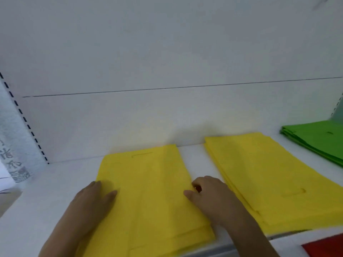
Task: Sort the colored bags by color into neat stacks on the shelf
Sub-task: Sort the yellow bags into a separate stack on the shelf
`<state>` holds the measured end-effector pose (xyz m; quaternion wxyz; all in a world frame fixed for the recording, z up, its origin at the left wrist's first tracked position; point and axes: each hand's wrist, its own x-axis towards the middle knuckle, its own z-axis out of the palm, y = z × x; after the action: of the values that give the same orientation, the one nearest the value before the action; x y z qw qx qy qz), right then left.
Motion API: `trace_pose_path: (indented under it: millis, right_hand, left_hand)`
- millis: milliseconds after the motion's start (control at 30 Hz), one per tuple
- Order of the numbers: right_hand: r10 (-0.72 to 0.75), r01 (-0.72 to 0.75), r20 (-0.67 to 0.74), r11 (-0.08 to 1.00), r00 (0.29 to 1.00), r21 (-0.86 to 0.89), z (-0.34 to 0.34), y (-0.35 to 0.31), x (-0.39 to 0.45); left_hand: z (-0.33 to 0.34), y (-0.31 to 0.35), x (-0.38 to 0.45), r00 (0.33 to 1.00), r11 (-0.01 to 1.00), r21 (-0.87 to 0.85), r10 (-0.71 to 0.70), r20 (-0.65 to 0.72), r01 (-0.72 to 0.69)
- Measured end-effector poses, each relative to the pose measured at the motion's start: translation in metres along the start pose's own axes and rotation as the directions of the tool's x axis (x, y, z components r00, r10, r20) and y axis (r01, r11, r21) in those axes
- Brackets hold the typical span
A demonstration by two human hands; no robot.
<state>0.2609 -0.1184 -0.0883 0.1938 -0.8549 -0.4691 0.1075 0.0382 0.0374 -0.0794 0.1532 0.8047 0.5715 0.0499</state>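
Note:
A stack of flat yellow bags (148, 191) lies on the white shelf (55, 182) right in front of me. My left hand (94, 203) rests flat against its left edge, fingers together. My right hand (209, 193) lies on the stack's right edge, thumb on top and fingers curled at the border; whether it pinches the bags I cannot tell. A second yellow stack (269, 179) sits just to the right, apart from the first. A stack of green bags (315, 140) lies at the far right. A red bag (326, 245) shows at the bottom right, below the shelf edge.
The white back panel (167, 117) of the shelf rises close behind the stacks. A slotted upright (24, 119) runs down the left side, with a white printed package (13, 154) beside it. Bare shelf shows left of the near yellow stack.

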Motion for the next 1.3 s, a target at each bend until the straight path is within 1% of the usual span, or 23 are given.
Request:
trace_pose_path:
  millis: [133, 200, 333, 400, 467, 500, 567, 633, 700, 767, 833, 933, 967, 1067, 1133, 1167, 1233, 1300]
  right_hand:
    - [-0.030, 0.034, -0.065, 0.997, 0.997, 0.066, 0.001, -0.008, -0.008]
    - [-0.015, 0.026, -0.070, 0.986, 0.997, 0.165, 0.001, -0.012, -0.011]
    - [0.020, 0.018, -0.105, 0.937, 0.994, 0.349, 0.001, -0.015, -0.012]
    - [0.049, -0.004, -0.082, 0.877, 0.995, 0.480, 0.003, -0.016, -0.010]
    - [0.065, -0.051, 0.001, 0.769, 0.998, 0.637, 0.005, -0.019, -0.009]
    - [0.059, -0.069, 0.038, 0.731, 0.998, 0.679, 0.005, -0.020, -0.008]
    - [0.028, -0.093, 0.106, 0.724, 0.994, 0.684, 0.003, -0.020, -0.008]
    - [-0.018, -0.088, 0.159, 0.770, 0.987, 0.632, 0.001, -0.021, -0.009]
    - [-0.064, -0.048, 0.168, 0.808, 0.984, 0.588, 0.000, -0.022, -0.010]
    - [-0.109, -0.001, 0.154, 0.813, 0.982, 0.582, -0.001, -0.021, -0.010]
    - [-0.142, 0.021, 0.149, 0.789, 0.979, 0.614, -0.003, -0.017, -0.011]
    - [-0.198, 0.028, 0.158, 0.703, 0.967, 0.710, -0.012, -0.003, -0.013]
    - [-0.221, 0.044, 0.148, 0.682, 0.964, 0.730, -0.017, 0.003, -0.014]
    - [-0.256, 0.072, 0.117, 0.624, 0.960, 0.778, -0.027, 0.022, -0.016]
    - [-0.274, 0.051, 0.147, 0.605, 0.950, 0.795, -0.029, 0.033, -0.017]
    - [-0.277, 0.036, 0.172, 0.614, 0.945, 0.788, -0.029, 0.035, -0.018]
    - [-0.246, 0.038, 0.177, 0.675, 0.953, 0.737, -0.024, 0.040, -0.020]
    - [-0.169, 0.059, 0.120, 0.783, 0.978, 0.619, -0.015, 0.046, -0.022]
  left_hand:
    - [0.000, -0.008, -0.003, 0.999, 0.998, -0.045, 0.032, -0.030, -0.033]
    - [-0.001, -0.010, -0.005, 0.998, 0.997, -0.066, 0.042, -0.036, -0.044]
    - [0.001, -0.013, -0.007, 0.996, 0.996, -0.041, 0.076, -0.046, -0.078]
    - [0.004, -0.013, -0.009, 0.995, 0.996, -0.013, 0.088, -0.049, -0.089]
    - [0.007, -0.012, -0.010, 0.992, 0.994, 0.004, 0.111, -0.059, -0.111]
    - [0.009, -0.012, -0.009, 0.991, 0.993, 0.010, 0.120, -0.064, -0.119]
    - [0.009, -0.013, -0.010, 0.990, 0.992, 0.009, 0.123, -0.068, -0.122]
    - [0.009, -0.014, -0.011, 0.989, 0.992, -0.005, 0.128, -0.072, -0.129]
    - [0.008, -0.016, -0.009, 0.988, 0.991, -0.023, 0.133, -0.078, -0.135]
    - [0.005, -0.019, -0.003, 0.991, 0.993, -0.036, 0.110, -0.074, -0.113]
    - [0.003, -0.022, 0.005, 0.994, 0.997, -0.007, 0.080, -0.071, -0.080]
    - [0.000, -0.024, 0.015, 0.994, 0.996, 0.074, 0.059, -0.092, -0.053]
    - [-0.001, -0.023, 0.017, 0.994, 0.997, 0.066, 0.053, -0.096, -0.047]
    - [0.001, -0.019, 0.020, 0.988, 0.998, -0.037, 0.049, -0.146, -0.055]
    - [0.000, -0.013, 0.019, 0.989, 0.997, -0.063, 0.034, -0.140, -0.044]
    - [-0.002, -0.009, 0.017, 0.992, 0.998, -0.058, 0.030, -0.122, -0.037]
    - [-0.004, -0.002, 0.015, 0.993, 0.999, -0.010, 0.035, -0.113, -0.037]
    - [-0.006, 0.002, 0.011, 0.994, 0.997, 0.068, 0.048, -0.094, -0.042]
